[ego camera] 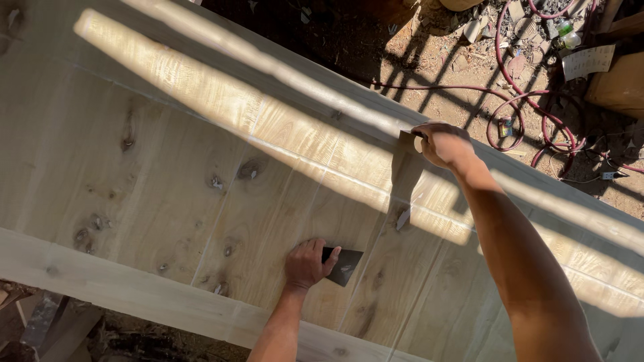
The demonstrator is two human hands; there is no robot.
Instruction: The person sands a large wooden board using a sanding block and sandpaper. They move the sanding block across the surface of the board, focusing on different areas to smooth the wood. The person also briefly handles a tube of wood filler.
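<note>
**Two hands on a sunlit panel of planks**

Two bare hands rest on a broad wooden panel (168, 167) made of pale planks joined edge to edge, with framing boards along its near and far sides. Dark knots dot the wood, and bright bands of sun alternate with slatted shadow across it.

The left hand (305, 265) lies palm down near the nearer edge, its grip closed over one end of a dark, flat scraper blade (345, 265), which lies flat on the wood and points away to the right. The right hand (444, 144) reaches out at full arm's length to the far frame board, fingers curled around a small pale piece (409, 142) pressed against that board; what that piece is cannot be told, and only its end shows beyond the knuckles. A small pale smear or chip (402, 218) sits on the planks between the two hands.

Beyond the panel lies a dirt floor (429, 60) scattered with rubble and scraps. A red hose (537, 110) loops over it in coils, near a plastic bottle (569, 33), a sheet of paper (589, 62) and a white power plug (607, 175). More debris shows below the panel's near edge.
</note>
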